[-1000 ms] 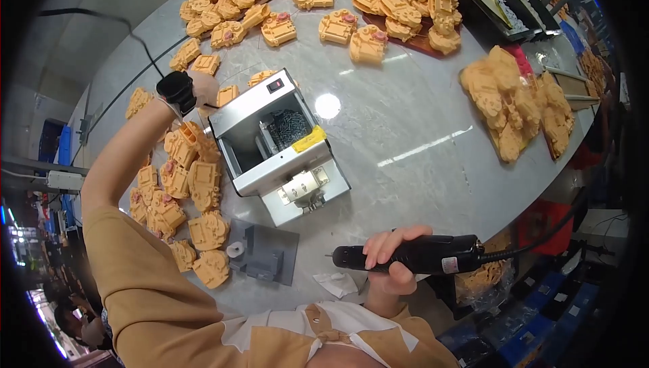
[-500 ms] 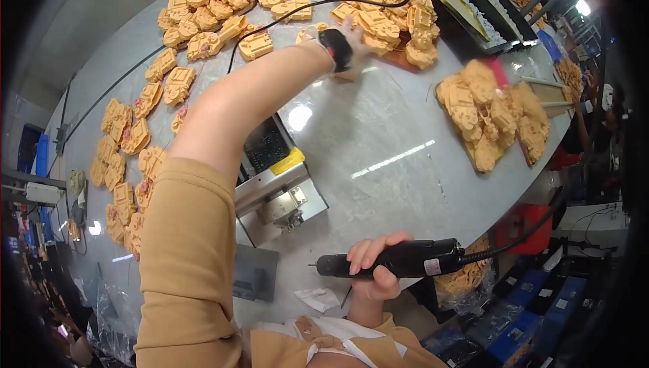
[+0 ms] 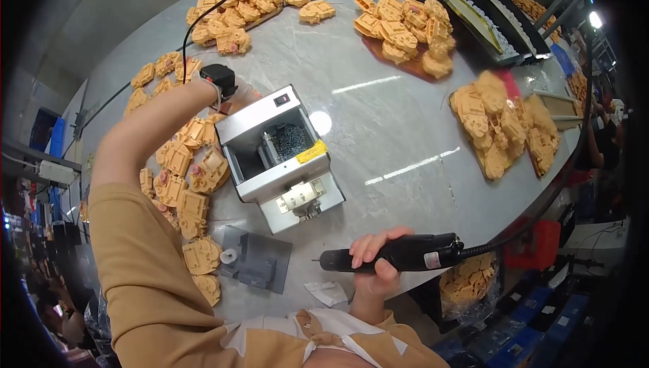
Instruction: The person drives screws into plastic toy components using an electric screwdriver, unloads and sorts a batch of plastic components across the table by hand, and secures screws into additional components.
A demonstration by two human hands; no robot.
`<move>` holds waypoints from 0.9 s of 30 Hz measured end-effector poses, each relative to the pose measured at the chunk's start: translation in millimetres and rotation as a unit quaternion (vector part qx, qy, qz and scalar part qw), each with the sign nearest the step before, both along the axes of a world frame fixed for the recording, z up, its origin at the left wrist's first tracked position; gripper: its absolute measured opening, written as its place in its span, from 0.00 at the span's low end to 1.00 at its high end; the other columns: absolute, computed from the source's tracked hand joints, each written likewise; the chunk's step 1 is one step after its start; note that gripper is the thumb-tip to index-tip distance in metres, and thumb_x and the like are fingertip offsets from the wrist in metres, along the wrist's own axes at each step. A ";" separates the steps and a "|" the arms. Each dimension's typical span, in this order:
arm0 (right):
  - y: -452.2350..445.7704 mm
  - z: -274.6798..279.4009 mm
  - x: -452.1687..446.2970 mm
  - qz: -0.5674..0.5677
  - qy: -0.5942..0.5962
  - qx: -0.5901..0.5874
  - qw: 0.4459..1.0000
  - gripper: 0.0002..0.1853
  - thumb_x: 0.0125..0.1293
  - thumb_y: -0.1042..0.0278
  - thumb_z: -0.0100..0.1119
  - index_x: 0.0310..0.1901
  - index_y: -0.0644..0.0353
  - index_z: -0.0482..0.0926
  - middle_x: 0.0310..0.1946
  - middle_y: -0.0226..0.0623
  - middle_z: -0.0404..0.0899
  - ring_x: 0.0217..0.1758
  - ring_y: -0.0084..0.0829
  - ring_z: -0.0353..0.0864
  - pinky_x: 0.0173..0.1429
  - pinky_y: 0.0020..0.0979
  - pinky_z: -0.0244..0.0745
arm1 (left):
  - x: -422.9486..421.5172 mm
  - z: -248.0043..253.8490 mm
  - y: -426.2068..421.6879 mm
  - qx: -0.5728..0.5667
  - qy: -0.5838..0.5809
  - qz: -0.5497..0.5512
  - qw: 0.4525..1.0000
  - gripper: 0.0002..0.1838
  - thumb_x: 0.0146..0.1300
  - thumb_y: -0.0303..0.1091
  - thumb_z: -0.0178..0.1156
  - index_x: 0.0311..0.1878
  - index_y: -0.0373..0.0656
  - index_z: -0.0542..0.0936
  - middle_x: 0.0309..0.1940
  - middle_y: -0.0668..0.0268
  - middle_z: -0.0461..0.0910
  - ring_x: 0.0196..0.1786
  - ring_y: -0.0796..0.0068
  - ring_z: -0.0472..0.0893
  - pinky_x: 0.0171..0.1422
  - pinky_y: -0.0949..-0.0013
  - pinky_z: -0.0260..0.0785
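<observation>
My right hand [image 3: 376, 260] is wrapped round a black electric screwdriver [image 3: 405, 253], whose tip points left. My left hand [image 3: 239, 93], with a black band at the wrist, is behind the top left corner of the metal screw feeder [image 3: 260, 189]; its fingers are mostly hidden. Dark screws [image 3: 289, 141] lie in the feeder's open tray. Orange plastic housings [image 3: 193, 212] stand to the left of the feeder, some near my left forearm. A grey fixture [image 3: 260, 263] with a white round knob sits below the feeder, holding no housing.
Piles of orange housings lie at the back left [image 3: 236, 13], back centre [image 3: 405, 27] and right [image 3: 490, 121]. A black tray [image 3: 466, 16] is at the back right. A crumpled white paper [image 3: 327, 292] lies near the front edge. A red bin [image 3: 534, 245] stands beyond the table.
My left hand has gone from the back centre pile to behind the feeder. Loose housings between the back piles are no longer there. My right hand still holds the screwdriver.
</observation>
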State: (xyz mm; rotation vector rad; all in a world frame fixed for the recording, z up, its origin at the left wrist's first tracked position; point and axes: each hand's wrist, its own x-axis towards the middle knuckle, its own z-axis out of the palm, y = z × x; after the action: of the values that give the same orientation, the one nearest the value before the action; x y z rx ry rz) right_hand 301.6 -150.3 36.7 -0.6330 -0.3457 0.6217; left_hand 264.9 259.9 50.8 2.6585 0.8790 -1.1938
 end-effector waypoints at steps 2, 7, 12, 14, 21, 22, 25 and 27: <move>2.3 0.1 -1.2 0.006 0.005 0.006 1.000 0.23 0.47 0.68 0.56 0.46 0.58 0.61 0.18 0.34 0.66 0.16 0.30 0.67 0.31 0.33 0.67 | -21.8 16.2 -11.6 -0.052 0.084 0.007 0.995 0.31 0.57 0.59 0.47 0.41 0.35 0.76 0.36 0.51 0.77 0.37 0.63 0.78 0.42 0.63 0.68; 2.1 -1.2 -6.2 0.025 0.023 0.044 0.998 0.23 0.47 0.71 0.55 0.46 0.60 0.60 0.19 0.38 0.69 0.19 0.32 0.70 0.31 0.34 0.68 | -40.8 92.2 -52.4 -0.055 -0.248 -0.159 0.954 0.22 0.67 0.44 0.40 0.33 0.31 0.71 0.19 0.51 0.69 0.22 0.61 0.70 0.29 0.62 0.62; 2.1 -0.3 0.2 -0.034 -0.003 0.015 0.999 0.23 0.48 0.69 0.57 0.46 0.60 0.61 0.18 0.37 0.68 0.19 0.31 0.70 0.30 0.34 0.67 | -83.2 164.4 -174.4 0.021 -0.588 -0.229 0.775 0.14 0.58 0.26 0.52 0.49 0.38 0.71 0.35 0.56 0.77 0.38 0.61 0.78 0.40 0.63 0.71; 1.2 -2.6 6.0 -0.041 -0.014 0.015 0.999 0.23 0.49 0.69 0.57 0.47 0.60 0.61 0.19 0.36 0.68 0.18 0.30 0.69 0.29 0.33 0.66 | -117.8 183.9 -197.4 0.094 -0.633 -0.272 0.719 0.13 0.49 0.22 0.53 0.41 0.38 0.75 0.34 0.58 0.77 0.36 0.64 0.78 0.39 0.66 0.72; -3.2 -5.5 12.9 -0.080 -0.068 -0.034 0.994 0.21 0.54 0.69 0.49 0.51 0.58 0.62 0.23 0.33 0.67 0.21 0.26 0.66 0.33 0.29 0.63 | -201.3 107.2 -36.8 0.143 -0.603 0.105 0.778 0.15 0.64 0.39 0.48 0.47 0.39 0.74 0.44 0.52 0.73 0.46 0.65 0.74 0.48 0.68 0.68; -3.1 -3.9 12.2 -0.073 -0.073 -0.035 0.994 0.21 0.54 0.69 0.49 0.51 0.58 0.62 0.23 0.33 0.67 0.21 0.26 0.66 0.33 0.29 0.63 | -190.8 89.1 -10.7 0.180 -0.540 0.041 0.821 0.20 0.64 0.45 0.47 0.51 0.40 0.72 0.48 0.50 0.71 0.51 0.60 0.72 0.54 0.63 0.65; -2.4 4.8 7.7 -0.083 -0.069 -0.036 0.994 0.21 0.54 0.69 0.49 0.51 0.59 0.62 0.23 0.33 0.66 0.21 0.26 0.65 0.32 0.29 0.63 | -120.2 27.5 49.0 0.160 -0.495 0.029 0.854 0.34 0.59 0.58 0.47 0.62 0.46 0.62 0.53 0.49 0.67 0.57 0.53 0.67 0.60 0.57 0.60; -2.9 9.8 5.1 -0.089 -0.065 -0.062 0.992 0.21 0.54 0.69 0.49 0.51 0.59 0.62 0.23 0.33 0.66 0.20 0.26 0.65 0.32 0.29 0.63 | -69.2 -6.0 81.8 0.153 -0.479 0.085 0.860 0.37 0.55 0.64 0.46 0.64 0.53 0.61 0.58 0.48 0.61 0.62 0.49 0.61 0.62 0.53 0.57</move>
State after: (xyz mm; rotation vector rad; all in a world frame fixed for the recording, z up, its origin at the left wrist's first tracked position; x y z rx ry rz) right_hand 306.8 -153.2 46.4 -0.8166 -0.3691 0.4346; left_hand 195.6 341.7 44.9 2.7537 1.0734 0.3873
